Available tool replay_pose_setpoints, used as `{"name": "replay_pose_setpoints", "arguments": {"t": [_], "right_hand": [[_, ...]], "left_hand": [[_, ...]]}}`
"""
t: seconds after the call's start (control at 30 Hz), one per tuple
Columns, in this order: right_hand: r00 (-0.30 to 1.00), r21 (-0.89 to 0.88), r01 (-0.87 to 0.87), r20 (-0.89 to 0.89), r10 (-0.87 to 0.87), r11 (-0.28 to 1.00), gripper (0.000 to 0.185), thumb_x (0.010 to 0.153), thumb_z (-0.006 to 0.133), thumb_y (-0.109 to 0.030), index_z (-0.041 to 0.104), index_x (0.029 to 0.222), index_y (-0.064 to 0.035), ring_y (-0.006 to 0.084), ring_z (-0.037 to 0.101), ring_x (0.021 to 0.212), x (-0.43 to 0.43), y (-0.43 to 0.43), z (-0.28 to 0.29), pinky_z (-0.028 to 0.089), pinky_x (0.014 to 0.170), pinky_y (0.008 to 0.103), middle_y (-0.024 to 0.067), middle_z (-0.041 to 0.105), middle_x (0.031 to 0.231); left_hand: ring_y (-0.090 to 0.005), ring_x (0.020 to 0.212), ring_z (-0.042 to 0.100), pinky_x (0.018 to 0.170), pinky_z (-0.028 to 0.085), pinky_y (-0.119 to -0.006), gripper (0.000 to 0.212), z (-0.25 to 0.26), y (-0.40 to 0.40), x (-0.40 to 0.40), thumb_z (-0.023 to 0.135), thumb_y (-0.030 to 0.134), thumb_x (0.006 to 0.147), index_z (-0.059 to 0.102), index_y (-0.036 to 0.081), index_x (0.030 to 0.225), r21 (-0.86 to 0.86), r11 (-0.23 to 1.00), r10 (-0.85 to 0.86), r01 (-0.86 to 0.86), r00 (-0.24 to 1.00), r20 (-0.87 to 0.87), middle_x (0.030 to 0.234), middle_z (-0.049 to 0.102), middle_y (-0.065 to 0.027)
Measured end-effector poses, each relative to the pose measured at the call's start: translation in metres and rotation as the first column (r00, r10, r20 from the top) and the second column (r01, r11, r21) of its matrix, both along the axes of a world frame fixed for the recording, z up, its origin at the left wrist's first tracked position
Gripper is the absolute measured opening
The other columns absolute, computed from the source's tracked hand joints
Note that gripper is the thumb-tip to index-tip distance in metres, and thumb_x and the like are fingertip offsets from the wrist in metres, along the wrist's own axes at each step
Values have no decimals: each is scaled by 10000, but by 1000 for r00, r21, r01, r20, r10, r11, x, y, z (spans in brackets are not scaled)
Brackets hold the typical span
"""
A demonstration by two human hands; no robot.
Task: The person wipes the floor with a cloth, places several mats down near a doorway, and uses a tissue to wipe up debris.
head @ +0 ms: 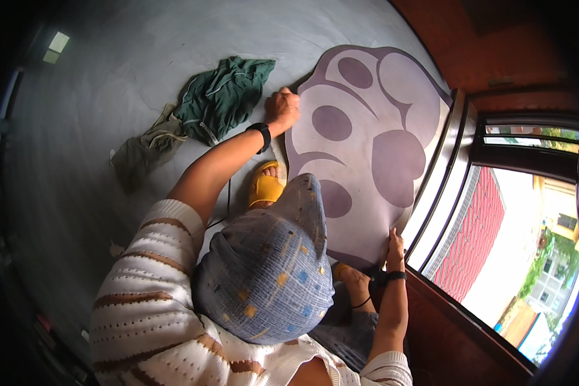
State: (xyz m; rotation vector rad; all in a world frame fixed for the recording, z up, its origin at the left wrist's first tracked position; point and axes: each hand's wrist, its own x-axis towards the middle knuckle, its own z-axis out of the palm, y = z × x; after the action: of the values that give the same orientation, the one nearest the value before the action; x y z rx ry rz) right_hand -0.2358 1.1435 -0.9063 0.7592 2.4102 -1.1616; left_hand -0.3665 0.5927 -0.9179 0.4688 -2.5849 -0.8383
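A mauve and pale-lilac paw-patterned mat (366, 120) lies before me beside the window frame. My left hand (284, 109) is closed on its left edge, with a black band on the wrist. At the mat's near right edge, my right hand (394, 248) pinches the rim, and the mat puckers there. Left of my left hand, a crumpled dark green garment (224, 99) lies on the grey floor, touching an olive garment (149, 149). A blue-grey patterned cloth cap (270, 265) hides part of the mat's near side.
A yellow slipper (265, 187) with a foot in it stands by the mat's left edge. A dark cord (229, 198) runs on the floor nearby. Along the right side is a window frame (444, 169) with reddish-brown wood (463, 328) below it; a red roof shows outside.
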Motion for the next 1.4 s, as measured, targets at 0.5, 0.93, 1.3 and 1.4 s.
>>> {"name": "replay_pose_setpoints", "arguments": {"t": [0.5, 0.93, 1.3, 1.4], "right_hand": [[938, -421, 346, 187, -293, 838, 458, 960, 482, -430, 574, 1121, -12, 171, 600, 802, 28, -104, 130, 503, 707, 291, 81, 629, 949], [447, 384, -619, -545, 709, 685, 563, 690, 459, 162, 550, 1225, 10, 365, 610, 1045, -36, -20, -34, 490, 882, 387, 228, 620, 1159], [869, 79, -377, -314, 382, 923, 529, 785, 525, 43, 501, 1309, -23, 302, 556, 1137, -163, -77, 7, 441, 965, 334, 194, 550, 1271], [529, 849, -488, 105, 842, 201, 563, 729, 503, 30, 466, 1286, 108, 308, 586, 1086, -155, -103, -4, 474, 833, 390, 244, 538, 1290]], "left_hand": [[-95, 637, 482, 546, 428, -288, 161, 7, -29, 19, 676, 136, 823, 533, 63, 836, 628, 775, -11, -75, 991, 132, 697, 526, 1], [-203, 874, 616, 762, 506, -363, 374, -54, -64, 30, 708, 307, 801, 631, -12, 979, 570, 793, -146, -214, 841, 520, 935, 659, -114], [-260, 1088, 577, 887, 477, -369, 501, -20, -38, 21, 664, 202, 830, 508, -50, 1233, 557, 785, -124, -270, 813, 568, 1188, 598, -178], [-231, 1124, 542, 949, 431, -355, 470, -1, -9, 26, 658, 174, 839, 516, -33, 1237, 647, 694, -92, -316, 853, 514, 1202, 594, -142]]}}
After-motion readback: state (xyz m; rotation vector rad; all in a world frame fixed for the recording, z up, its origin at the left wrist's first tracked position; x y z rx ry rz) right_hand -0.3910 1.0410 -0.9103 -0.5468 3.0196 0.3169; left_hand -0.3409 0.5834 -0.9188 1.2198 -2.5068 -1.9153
